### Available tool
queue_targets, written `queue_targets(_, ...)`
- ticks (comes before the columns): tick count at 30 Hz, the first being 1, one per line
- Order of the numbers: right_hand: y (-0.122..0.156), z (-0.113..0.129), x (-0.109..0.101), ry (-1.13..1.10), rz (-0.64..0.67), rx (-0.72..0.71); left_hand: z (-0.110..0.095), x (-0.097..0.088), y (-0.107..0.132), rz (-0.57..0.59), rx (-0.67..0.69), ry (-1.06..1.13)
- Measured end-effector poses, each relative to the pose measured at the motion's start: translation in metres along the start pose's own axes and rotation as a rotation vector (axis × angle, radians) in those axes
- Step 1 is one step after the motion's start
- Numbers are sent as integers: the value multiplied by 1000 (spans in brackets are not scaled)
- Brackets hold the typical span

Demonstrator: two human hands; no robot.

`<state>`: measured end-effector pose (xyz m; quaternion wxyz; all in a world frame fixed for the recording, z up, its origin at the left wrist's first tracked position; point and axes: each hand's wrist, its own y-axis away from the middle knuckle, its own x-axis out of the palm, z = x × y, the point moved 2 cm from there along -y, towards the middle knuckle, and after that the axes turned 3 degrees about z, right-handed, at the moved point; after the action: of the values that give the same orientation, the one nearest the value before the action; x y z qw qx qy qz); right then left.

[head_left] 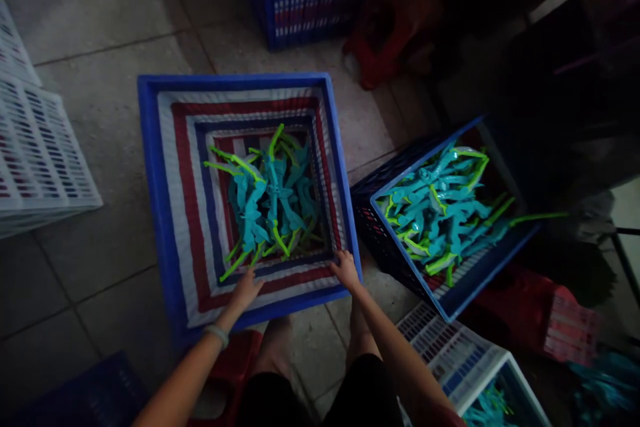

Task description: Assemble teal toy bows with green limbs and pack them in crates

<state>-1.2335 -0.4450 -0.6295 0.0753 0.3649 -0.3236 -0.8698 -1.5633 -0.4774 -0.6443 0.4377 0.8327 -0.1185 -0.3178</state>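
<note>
A stack of nested crates, blue outermost with white and red ones inside, stands on the tiled floor in front of me. In its innermost crate lies a heap of teal and lime-green plastic toy parts. My left hand, a pale band on its wrist, rests on the near rim with fingers curled over the edge. My right hand grips the near right corner of the stack's rim.
A tilted blue crate to the right holds more teal and green parts. A white crate sits at lower right, white crates at far left, a blue crate at the back. My knees show below.
</note>
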Motion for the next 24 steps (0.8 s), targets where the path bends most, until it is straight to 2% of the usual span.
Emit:
queue_targets(3, 39, -34, -54, -14, -86, -72, -36, 38, 34, 85, 100, -69)
queue_targets(6, 59, -80, -120, -23, -228, -66, -106, 79, 57, 179, 290, -124)
queue_targets(8, 56, -124, -170, -28, -344, 17, -170, 112, 65, 242, 429, -152)
queue_targets(11, 32, -215, -254, -51, -525, 251, -283, 174, 68, 328, 617, -196)
queue_targets(14, -4, -314, -339, -98, -658, 479, -402, 254, 57, 411, 760, -250)
queue_targets(17, -53, -392, -404, -147, -699, 545, -518, 347, 27, 440, 836, -321)
queue_targets(19, -92, -423, -429, -189, -651, 496, -589, 413, -3, 401, 847, -366)
queue_targets(21, -130, -437, -438, -239, -561, 428, -649, 478, -39, 360, 825, -403)
queue_targets(23, -157, -439, -435, -289, -489, 408, -693, 535, -74, 325, 754, -434)
queue_targets(24, -163, -437, -430, -316, -464, 410, -707, 558, -89, 314, 699, -450)
